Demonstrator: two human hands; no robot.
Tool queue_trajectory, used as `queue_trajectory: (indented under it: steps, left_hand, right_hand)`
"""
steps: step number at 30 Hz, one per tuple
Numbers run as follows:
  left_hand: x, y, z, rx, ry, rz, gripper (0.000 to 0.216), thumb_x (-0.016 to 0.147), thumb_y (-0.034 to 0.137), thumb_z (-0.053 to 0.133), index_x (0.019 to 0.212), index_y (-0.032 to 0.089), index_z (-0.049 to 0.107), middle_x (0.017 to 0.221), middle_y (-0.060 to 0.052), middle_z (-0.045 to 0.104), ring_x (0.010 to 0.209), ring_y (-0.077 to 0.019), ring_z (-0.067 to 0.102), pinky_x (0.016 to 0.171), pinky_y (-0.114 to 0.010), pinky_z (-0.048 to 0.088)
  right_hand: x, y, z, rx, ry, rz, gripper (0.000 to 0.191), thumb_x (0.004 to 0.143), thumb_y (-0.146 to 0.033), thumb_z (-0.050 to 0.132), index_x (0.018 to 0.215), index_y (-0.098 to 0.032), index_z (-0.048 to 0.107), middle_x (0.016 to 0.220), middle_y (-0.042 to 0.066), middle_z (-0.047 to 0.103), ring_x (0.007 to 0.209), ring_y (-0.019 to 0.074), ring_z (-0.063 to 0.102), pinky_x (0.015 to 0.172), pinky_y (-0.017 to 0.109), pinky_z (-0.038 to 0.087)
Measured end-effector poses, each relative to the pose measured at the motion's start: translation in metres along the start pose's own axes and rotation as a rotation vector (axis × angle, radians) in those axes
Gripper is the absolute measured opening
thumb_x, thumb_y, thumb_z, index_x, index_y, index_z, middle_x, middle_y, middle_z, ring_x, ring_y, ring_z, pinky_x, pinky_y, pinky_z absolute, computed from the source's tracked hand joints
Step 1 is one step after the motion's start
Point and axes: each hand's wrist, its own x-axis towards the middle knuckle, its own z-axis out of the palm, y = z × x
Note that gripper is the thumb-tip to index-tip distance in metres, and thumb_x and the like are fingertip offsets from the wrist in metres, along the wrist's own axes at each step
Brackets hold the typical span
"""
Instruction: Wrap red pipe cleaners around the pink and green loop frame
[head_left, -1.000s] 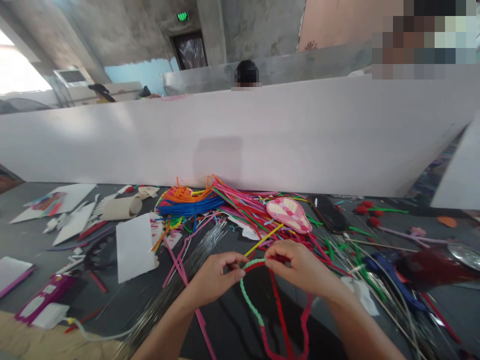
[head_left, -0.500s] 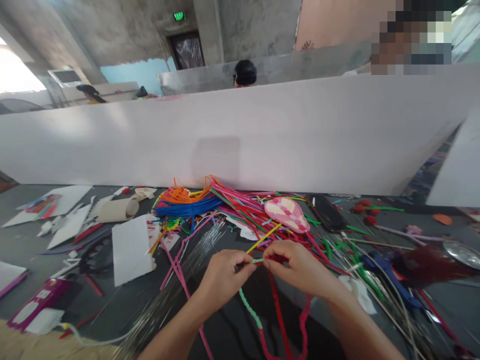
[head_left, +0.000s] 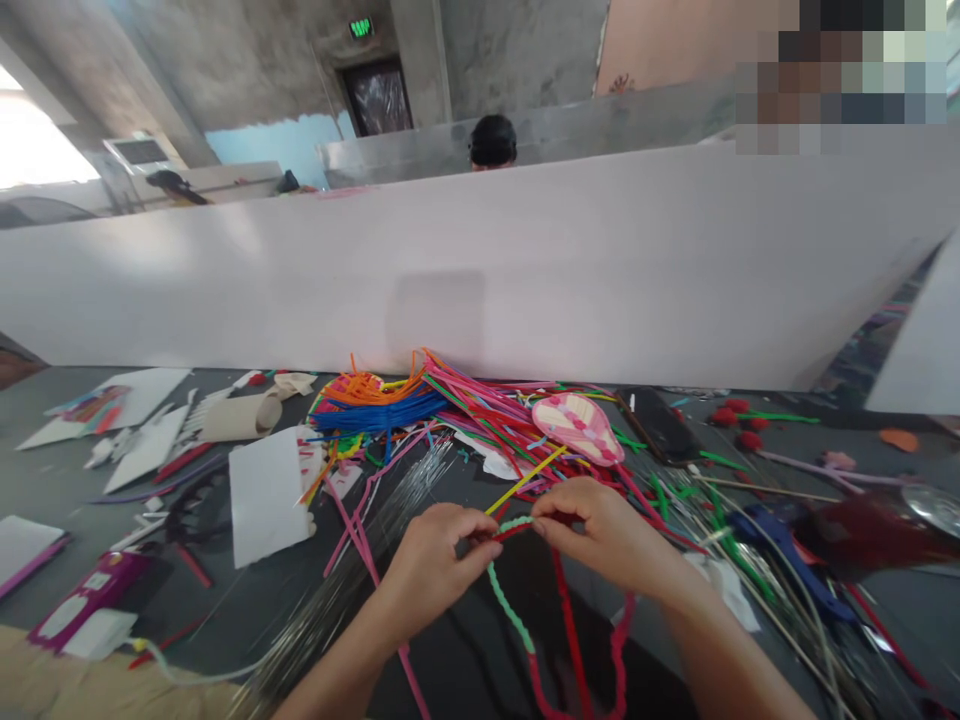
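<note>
My left hand (head_left: 442, 550) pinches a fuzzy pipe cleaner (head_left: 511, 610) between thumb and fingers. My right hand (head_left: 604, 530) pinches the same strand a short way to the right. Between the fingertips runs a mint-green twisted stretch with a red strand beside it. Below my hands the pipe cleaner hangs in a loop, mint green at the left and reddish pink lower down. A straight red pipe cleaner (head_left: 571, 640) comes down from my right hand. Just beyond my fingers lies a yellow pipe cleaner (head_left: 525, 482).
Bundles of blue pipe cleaners (head_left: 382, 415) and pink ones (head_left: 480, 400) lie ahead, beside a pink padded shape (head_left: 577, 428). A phone (head_left: 660, 425), a dark red jar (head_left: 862, 535) and wires (head_left: 300, 620) surround the hands. A white partition (head_left: 300, 280) stands behind; people are beyond it.
My hands have drawn slightly apart, so a longer piece of mint-green and red strand shows between the fingertips. The hanging loop has shifted a little to the right.
</note>
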Motion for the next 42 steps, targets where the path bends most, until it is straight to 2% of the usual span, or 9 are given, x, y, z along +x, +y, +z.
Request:
queue_trajectory:
  steps: [4, 8, 12, 16, 22, 27, 32, 35, 42]
  left_hand:
    - [-0.006, -0.008, -0.002, -0.109, -0.028, 0.006, 0.016, 0.084, 0.026, 0.055, 0.088, 0.025, 0.070, 0.086, 0.002, 0.072, 0.082, -0.0152, 0.062, 0.077, -0.023, 0.040]
    - [-0.004, -0.014, 0.001, -0.341, -0.069, -0.075, 0.017, 0.083, 0.029, 0.056, 0.087, 0.020, 0.070, 0.083, 0.000, 0.070, 0.080, -0.0151, 0.062, 0.072, -0.021, 0.042]
    - [-0.001, -0.021, 0.008, -0.434, -0.018, -0.051, 0.017, 0.079, 0.031, 0.061, 0.083, 0.018, 0.072, 0.082, -0.003, 0.064, 0.080, -0.0161, 0.059, 0.074, -0.023, 0.041]
    - [0.000, -0.026, 0.011, -0.436, 0.006, -0.065, 0.017, 0.077, 0.031, 0.063, 0.082, 0.018, 0.074, 0.074, -0.003, 0.059, 0.073, -0.0150, 0.056, 0.068, -0.023, 0.040]
    - [0.000, -0.019, 0.011, -0.458, -0.038, -0.152, 0.018, 0.077, 0.026, 0.059, 0.083, 0.016, 0.073, 0.076, -0.003, 0.070, 0.073, -0.0165, 0.060, 0.068, -0.023, 0.042]
    - [-0.002, -0.011, 0.010, -0.338, -0.021, -0.166, 0.020, 0.078, 0.025, 0.055, 0.080, 0.017, 0.073, 0.074, -0.002, 0.070, 0.072, -0.0167, 0.061, 0.066, -0.022, 0.043]
    - [-0.006, -0.008, 0.013, -0.237, 0.034, -0.145, 0.019, 0.071, 0.034, 0.067, 0.082, 0.018, 0.072, 0.072, -0.002, 0.067, 0.069, -0.0160, 0.061, 0.066, -0.022, 0.043]
    - [-0.007, -0.007, 0.015, -0.179, 0.066, -0.153, 0.015, 0.075, 0.032, 0.064, 0.079, 0.020, 0.072, 0.074, -0.002, 0.068, 0.071, -0.0158, 0.061, 0.066, -0.022, 0.042]
    - [-0.006, -0.009, 0.018, -0.327, 0.052, -0.198, 0.022, 0.077, 0.037, 0.061, 0.078, 0.019, 0.074, 0.075, -0.003, 0.071, 0.073, -0.0175, 0.063, 0.066, -0.022, 0.042]
  right_hand:
    - [0.001, -0.001, 0.000, 0.049, -0.036, 0.016, 0.017, 0.086, -0.024, 0.053, 0.078, -0.019, 0.067, 0.071, -0.001, 0.065, 0.064, 0.0116, 0.056, 0.059, 0.021, 0.037]
    - [0.000, -0.001, 0.000, 0.079, -0.047, 0.030, 0.017, 0.086, -0.023, 0.052, 0.079, -0.019, 0.067, 0.073, -0.001, 0.065, 0.066, 0.0115, 0.057, 0.061, 0.021, 0.038]
    - [-0.001, -0.001, 0.000, 0.082, -0.042, 0.027, 0.016, 0.086, -0.024, 0.053, 0.079, -0.020, 0.067, 0.073, -0.001, 0.065, 0.067, 0.0119, 0.057, 0.062, 0.021, 0.038]
    - [0.000, -0.002, 0.000, 0.081, -0.034, 0.012, 0.017, 0.086, -0.024, 0.053, 0.077, -0.020, 0.066, 0.071, -0.001, 0.064, 0.066, 0.0112, 0.056, 0.062, 0.021, 0.038]
    - [0.000, -0.001, 0.000, 0.072, -0.022, 0.003, 0.016, 0.086, -0.024, 0.053, 0.078, -0.020, 0.066, 0.073, -0.001, 0.064, 0.068, 0.0119, 0.057, 0.062, 0.021, 0.038]
    - [0.000, -0.001, 0.000, 0.072, -0.024, -0.007, 0.017, 0.086, -0.024, 0.053, 0.077, -0.020, 0.066, 0.072, -0.001, 0.064, 0.067, 0.0117, 0.056, 0.063, 0.021, 0.038]
    - [0.000, -0.002, 0.000, 0.063, -0.023, -0.012, 0.016, 0.086, -0.023, 0.053, 0.077, -0.019, 0.066, 0.072, -0.001, 0.064, 0.069, 0.0119, 0.056, 0.064, 0.021, 0.038]
    - [-0.001, -0.002, 0.000, 0.050, -0.016, -0.027, 0.017, 0.087, -0.024, 0.053, 0.077, -0.019, 0.065, 0.072, -0.001, 0.063, 0.068, 0.0115, 0.056, 0.064, 0.022, 0.038]
    - [-0.001, -0.002, -0.001, 0.043, -0.003, -0.048, 0.016, 0.086, -0.022, 0.052, 0.077, -0.019, 0.066, 0.071, 0.000, 0.064, 0.068, 0.0120, 0.056, 0.064, 0.022, 0.038]
